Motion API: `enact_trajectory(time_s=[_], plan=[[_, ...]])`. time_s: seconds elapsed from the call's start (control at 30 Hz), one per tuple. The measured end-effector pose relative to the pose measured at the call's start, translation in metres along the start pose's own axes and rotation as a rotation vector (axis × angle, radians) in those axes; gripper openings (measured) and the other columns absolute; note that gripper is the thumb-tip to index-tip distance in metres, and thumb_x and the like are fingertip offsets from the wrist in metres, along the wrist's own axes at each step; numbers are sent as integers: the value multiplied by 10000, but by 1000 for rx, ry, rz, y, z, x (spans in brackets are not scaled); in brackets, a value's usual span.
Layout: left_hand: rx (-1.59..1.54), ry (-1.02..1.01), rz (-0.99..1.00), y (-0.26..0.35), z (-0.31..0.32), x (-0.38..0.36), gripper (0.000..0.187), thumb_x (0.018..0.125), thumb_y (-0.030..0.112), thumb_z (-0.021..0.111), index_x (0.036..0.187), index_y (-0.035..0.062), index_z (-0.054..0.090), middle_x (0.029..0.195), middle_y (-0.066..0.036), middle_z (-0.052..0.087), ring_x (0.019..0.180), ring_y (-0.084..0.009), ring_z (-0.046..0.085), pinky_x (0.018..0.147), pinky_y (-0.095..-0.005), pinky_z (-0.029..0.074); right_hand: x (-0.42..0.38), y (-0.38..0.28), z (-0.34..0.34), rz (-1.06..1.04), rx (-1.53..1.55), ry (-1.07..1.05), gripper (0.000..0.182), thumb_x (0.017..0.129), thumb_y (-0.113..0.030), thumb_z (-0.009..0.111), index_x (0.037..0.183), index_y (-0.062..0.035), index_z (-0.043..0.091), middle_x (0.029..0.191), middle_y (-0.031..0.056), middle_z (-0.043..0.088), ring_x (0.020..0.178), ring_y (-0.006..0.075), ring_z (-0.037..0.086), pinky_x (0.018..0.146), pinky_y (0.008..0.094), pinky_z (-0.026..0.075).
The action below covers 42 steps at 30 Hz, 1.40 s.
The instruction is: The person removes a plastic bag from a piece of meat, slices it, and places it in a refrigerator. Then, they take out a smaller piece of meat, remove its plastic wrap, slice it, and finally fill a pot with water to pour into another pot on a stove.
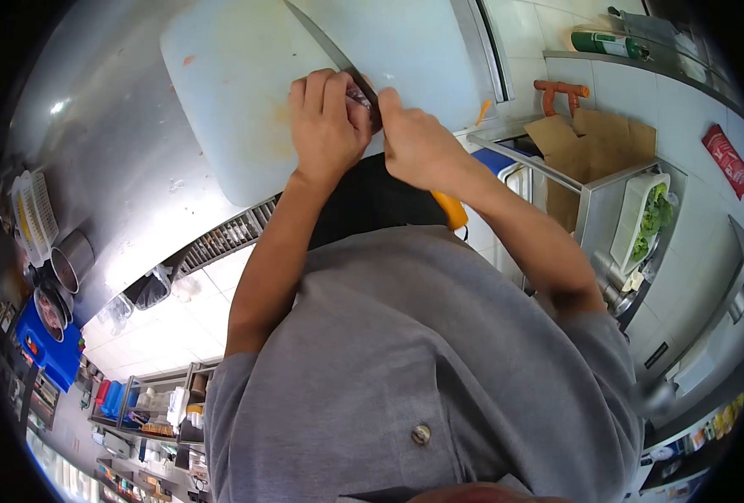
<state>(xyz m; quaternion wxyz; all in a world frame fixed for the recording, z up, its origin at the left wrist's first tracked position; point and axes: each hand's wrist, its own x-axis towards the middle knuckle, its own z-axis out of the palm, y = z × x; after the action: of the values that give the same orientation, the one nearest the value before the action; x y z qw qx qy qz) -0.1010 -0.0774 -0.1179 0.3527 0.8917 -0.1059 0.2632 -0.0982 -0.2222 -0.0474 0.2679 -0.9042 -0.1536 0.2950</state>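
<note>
A long knife (328,48) lies across the view above a white cutting board (238,117), its blade pointing to the upper left. My right hand (422,144) is wrapped round the knife's handle end. Beside the blade, my left hand (327,126) is closed on a small reddish piece of food (358,94), probably meat, which its fingers mostly cover. The two hands are close together near the board's lower middle. Small orange scraps (483,111) lie at the board's right edge.
The board rests on a steel counter (137,151). At the left are a white basket (34,214), metal pots (72,258) and a blue container (49,344). At the right stand a cardboard box (586,151) and a white tray of leafy greens (640,218).
</note>
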Motion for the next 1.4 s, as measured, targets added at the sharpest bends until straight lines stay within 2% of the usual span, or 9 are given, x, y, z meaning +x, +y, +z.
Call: enact_trajectory(time_s=[0.2,0.4,0.5,0.6,0.67,0.83,0.9,1.0,1.4], plan=[[-18,29,-25,1,2,-1,259,690,-49,525,937,28,552,926,-130,553,834,-321,499,752,-415,410,-71,7,-4,212,-41,-270,377,723,13,567,1028,15,345,772,294,603,792,494,606,668,559,478],[-23,29,0,-3,2,4,243,695,-52,522,919,36,555,924,-124,556,837,-320,504,749,-414,409,-5,13,17,37,-57,-37,395,722,-5,589,1033,7,346,796,297,609,803,492,607,689,558,478],[-10,30,10,-2,3,-1,230,704,-48,525,914,39,555,922,-121,554,835,-318,500,745,-415,409,-10,15,24,15,-19,34,336,735,45,512,1014,26,325,712,305,578,735,500,589,669,564,446],[-10,28,19,-2,4,3,224,713,-41,530,919,42,557,921,-118,553,839,-316,495,747,-415,408,-36,13,17,13,-110,17,337,740,20,507,1026,24,329,726,294,588,745,498,592,694,562,449],[-18,37,-14,-2,5,0,219,720,-35,535,923,42,559,919,-119,551,846,-314,489,752,-412,405,-61,16,10,182,-105,-185,408,736,-20,568,1078,18,348,856,293,619,856,484,611,738,544,492],[1,79,45,-5,7,-1,216,700,-20,556,910,32,559,917,-123,545,828,-320,488,739,-418,408,-58,35,15,134,-36,-84,350,761,-19,531,1064,-10,354,818,284,607,815,490,597,708,561,463],[16,91,52,-4,7,-1,217,701,-21,554,911,34,559,919,-123,543,831,-319,485,743,-418,406,-56,30,12,14,9,52,271,815,-25,506,1028,-21,338,642,249,573,683,494,574,655,563,418],[1,93,37,-2,5,-3,218,701,-13,560,914,37,560,921,-123,542,837,-321,485,752,-424,403,-71,9,-4,46,-78,57,244,829,-21,499,1010,-23,336,621,247,562,664,490,567,641,558,418],[-1,85,26,-6,8,-1,232,692,13,577,922,45,569,908,-101,540,821,-306,478,746,-413,402,-95,-3,-24,119,-121,-134,323,754,7,536,1023,13,357,761,299,597,766,506,598,694,562,462]])
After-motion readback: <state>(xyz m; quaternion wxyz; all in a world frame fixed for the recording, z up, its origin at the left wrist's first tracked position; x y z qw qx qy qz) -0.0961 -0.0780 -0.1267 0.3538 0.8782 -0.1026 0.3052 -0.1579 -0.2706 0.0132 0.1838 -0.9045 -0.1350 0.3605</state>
